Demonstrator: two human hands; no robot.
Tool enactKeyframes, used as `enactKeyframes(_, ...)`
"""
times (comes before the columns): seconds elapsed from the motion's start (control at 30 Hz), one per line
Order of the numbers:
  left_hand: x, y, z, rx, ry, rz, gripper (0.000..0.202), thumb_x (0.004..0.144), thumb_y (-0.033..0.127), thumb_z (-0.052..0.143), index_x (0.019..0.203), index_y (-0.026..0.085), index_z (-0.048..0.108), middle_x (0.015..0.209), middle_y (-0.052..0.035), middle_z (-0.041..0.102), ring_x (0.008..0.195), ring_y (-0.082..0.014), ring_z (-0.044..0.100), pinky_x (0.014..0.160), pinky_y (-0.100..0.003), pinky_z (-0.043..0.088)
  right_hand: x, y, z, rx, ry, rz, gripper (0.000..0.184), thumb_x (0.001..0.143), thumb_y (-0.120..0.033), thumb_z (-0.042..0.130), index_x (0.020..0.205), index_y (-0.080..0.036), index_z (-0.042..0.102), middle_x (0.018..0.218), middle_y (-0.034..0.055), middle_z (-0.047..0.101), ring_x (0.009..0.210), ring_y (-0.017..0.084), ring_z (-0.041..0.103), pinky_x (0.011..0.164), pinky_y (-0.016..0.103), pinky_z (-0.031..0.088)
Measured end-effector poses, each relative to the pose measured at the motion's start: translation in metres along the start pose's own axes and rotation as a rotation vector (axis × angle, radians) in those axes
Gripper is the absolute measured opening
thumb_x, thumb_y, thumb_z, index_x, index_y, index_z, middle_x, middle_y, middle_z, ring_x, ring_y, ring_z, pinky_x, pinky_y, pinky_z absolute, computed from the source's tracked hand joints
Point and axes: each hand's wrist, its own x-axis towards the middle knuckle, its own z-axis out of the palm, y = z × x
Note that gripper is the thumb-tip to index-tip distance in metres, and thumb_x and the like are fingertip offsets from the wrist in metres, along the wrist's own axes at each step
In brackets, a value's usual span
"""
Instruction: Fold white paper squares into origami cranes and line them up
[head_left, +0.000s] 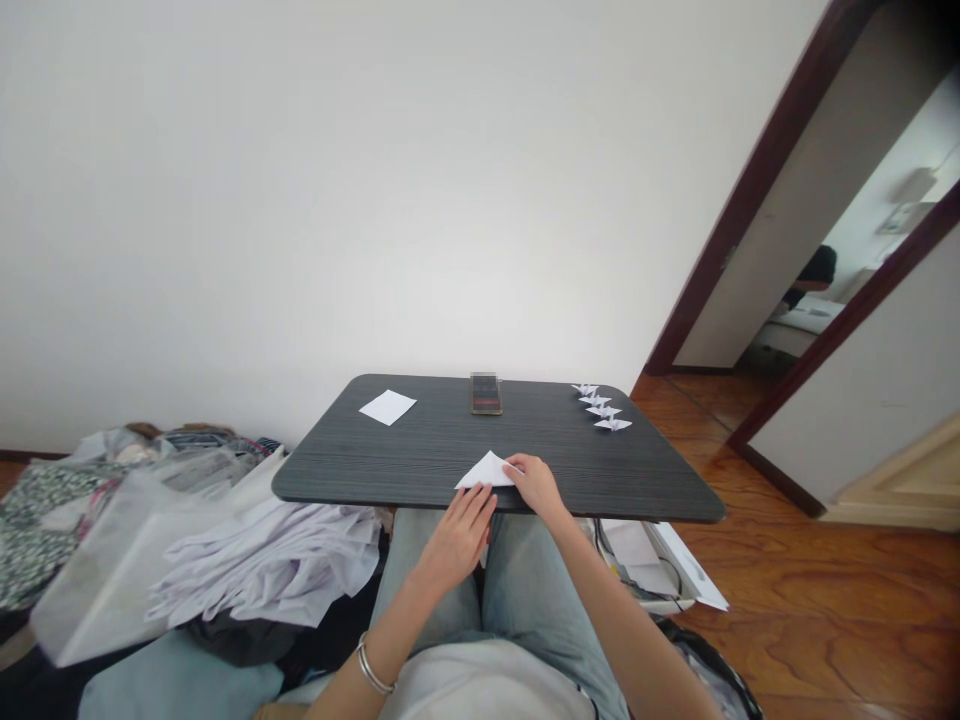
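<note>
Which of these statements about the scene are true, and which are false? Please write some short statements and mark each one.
1. The right hand touches a folded white paper triangle. True.
2. Four paper cranes stand in a line on the dark table. True.
3. The white sheet lies on the floor. False: it lies on the dark table.
4. The silver bangle is on the right wrist. False: it is on the left wrist.

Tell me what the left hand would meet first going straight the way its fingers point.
Probably the folded white paper triangle at the table's near edge, right ahead of the left hand; depth is unclear.
</note>
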Motion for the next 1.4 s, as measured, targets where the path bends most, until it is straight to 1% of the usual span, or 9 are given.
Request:
enactKeyframes(0.13, 0.006, 0.003, 0.005, 0.046, -0.017, -0.033, 0.048, 0.088, 0.019, 0.036, 0.134, 0.009, 0.034, 0.14, -0.0144, 0.04, 0.133, -0.0242, 0.029, 0.106, -0.044, 0.028, 0.0, 0.002, 0.001, -0.059, 0.007, -0.009, 0.019, 0.078, -0.022, 0.053, 0.086, -0.019, 0.07, 0.086, 0.0069, 0.072, 0.084, 0.021, 0.065, 0.074, 0.027, 0.044)
enactKeyframes(0.47, 0.013, 0.003, 0.006, 0.039, -0.059, -0.066, 0.047, 0.087, 0.019, 0.035, 0.134, 0.011, 0.035, 0.139, -0.0128, 0.043, 0.13, -0.0237, 0.034, 0.106, -0.044, 0.026, 0.0, 0.003, 0.0, -0.163, 0.001, -0.057, 0.019, 0.079, -0.023, 0.053, 0.086, -0.019, 0.07, 0.083, 0.0055, 0.072, 0.08, 0.02, 0.065, 0.07, 0.026, 0.044)
enactKeyframes(0.6, 0.015, 0.004, 0.004, 0.047, -0.077, -0.07, 0.048, 0.087, 0.02, 0.036, 0.134, 0.011, 0.035, 0.139, -0.0125, 0.043, 0.129, -0.0241, 0.035, 0.106, -0.043, 0.026, -0.004, 0.001, 0.0, -0.218, 0.03, -0.068, 0.02, 0.08, -0.024, 0.052, 0.087, -0.019, 0.07, 0.08, 0.0056, 0.071, 0.077, 0.021, 0.064, 0.067, 0.026, 0.043)
enactKeyframes(0.77, 0.015, 0.004, 0.003, 0.051, -0.107, -0.059, 0.046, 0.087, 0.019, 0.035, 0.133, 0.011, 0.037, 0.139, -0.0122, 0.042, 0.128, -0.0248, 0.037, 0.105, -0.043, 0.025, -0.012, -0.001, -0.003, -0.29, 0.097, -0.109, 0.02, 0.081, -0.024, 0.052, 0.091, -0.02, 0.068, 0.089, 0.0077, 0.068, 0.083, 0.023, 0.061, 0.071, 0.029, 0.042)
enactKeyframes(0.9, 0.015, 0.003, 0.004, 0.071, -0.119, -0.059, 0.046, 0.088, 0.019, 0.036, 0.133, 0.011, 0.036, 0.139, -0.0119, 0.042, 0.128, -0.0244, 0.036, 0.105, -0.043, 0.025, -0.026, 0.0, -0.004, -0.313, 0.185, -0.176, 0.027, 0.083, -0.018, 0.045, 0.103, -0.016, 0.063, 0.103, 0.0106, 0.063, 0.098, 0.024, 0.055, 0.083, 0.034, 0.039)
enactKeyframes(1.0, 0.015, 0.003, 0.005, 0.098, -0.127, -0.048, 0.047, 0.088, 0.02, 0.036, 0.134, 0.011, 0.035, 0.14, -0.0121, 0.041, 0.129, -0.0244, 0.035, 0.105, -0.044, 0.024, -0.046, 0.007, 0.0, -0.322, 0.264, -0.359, 0.031, 0.085, -0.013, 0.038, 0.107, -0.014, 0.06, 0.106, 0.011, 0.063, 0.098, 0.023, 0.056, 0.083, 0.034, 0.04)
enactKeyframes(1.1, 0.015, 0.004, 0.006, 0.114, -0.139, -0.041, 0.046, 0.088, 0.021, 0.036, 0.133, 0.012, 0.035, 0.14, -0.0116, 0.041, 0.129, -0.0242, 0.035, 0.105, -0.044, 0.024, -0.066, 0.017, 0.007, -0.391, 0.316, -0.457, 0.033, 0.085, -0.012, 0.038, 0.112, -0.011, 0.057, 0.11, 0.0128, 0.062, 0.104, 0.023, 0.054, 0.088, 0.038, 0.039)
enactKeyframes(1.23, 0.015, 0.005, 0.007, 0.123, -0.138, -0.051, 0.046, 0.088, 0.021, 0.037, 0.133, 0.013, 0.036, 0.139, -0.0105, 0.042, 0.129, -0.0237, 0.035, 0.105, -0.043, 0.024, -0.08, 0.025, 0.014, -0.493, 0.323, -0.472, 0.035, 0.086, -0.014, 0.038, 0.117, -0.009, 0.053, 0.116, 0.0142, 0.06, 0.107, 0.024, 0.052, 0.09, 0.039, 0.038)
enactKeyframes(1.4, 0.018, 0.009, 0.008, 0.145, -0.128, -0.09, 0.048, 0.086, 0.019, 0.038, 0.134, 0.013, 0.034, 0.137, -0.0105, 0.045, 0.126, -0.0233, 0.037, 0.104, -0.044, 0.026, -0.084, 0.019, 0.014, -0.583, 0.308, -0.414, 0.034, 0.087, -0.018, 0.041, 0.118, -0.012, 0.053, 0.117, 0.0135, 0.059, 0.108, 0.025, 0.051, 0.09, 0.04, 0.037)
